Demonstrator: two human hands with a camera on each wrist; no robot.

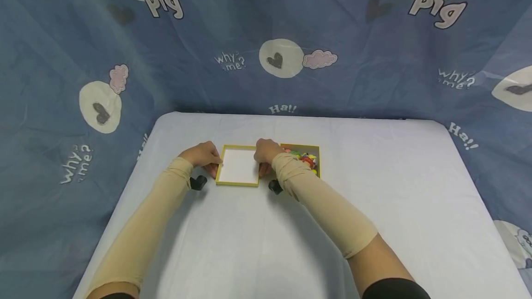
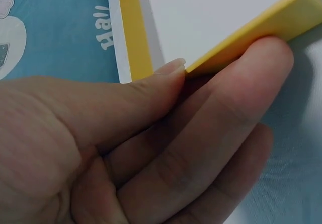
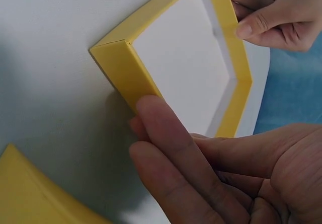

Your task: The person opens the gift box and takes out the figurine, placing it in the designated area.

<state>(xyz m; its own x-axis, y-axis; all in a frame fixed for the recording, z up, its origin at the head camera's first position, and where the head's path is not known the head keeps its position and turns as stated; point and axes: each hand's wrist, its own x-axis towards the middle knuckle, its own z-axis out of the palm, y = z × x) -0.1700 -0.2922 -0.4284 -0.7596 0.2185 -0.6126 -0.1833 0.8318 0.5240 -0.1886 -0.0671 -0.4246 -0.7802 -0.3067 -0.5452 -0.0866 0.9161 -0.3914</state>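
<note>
Yellow tray (image 1: 238,165), left of the open box (image 1: 311,149), is pinched by left hand (image 1: 201,156) and right hand (image 1: 267,152); a stray knock from the latter could spill the box's colourful pieces (image 1: 307,160).

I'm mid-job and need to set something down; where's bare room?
Bare white tabletop stretches right of the yellow box of colorful pieces, and between the beige sleeves. Crowded: around the white-lined yellow tray, pinched by the left hand and right hand.

2 beige forearm sleeves (image 1: 141,225)
</note>
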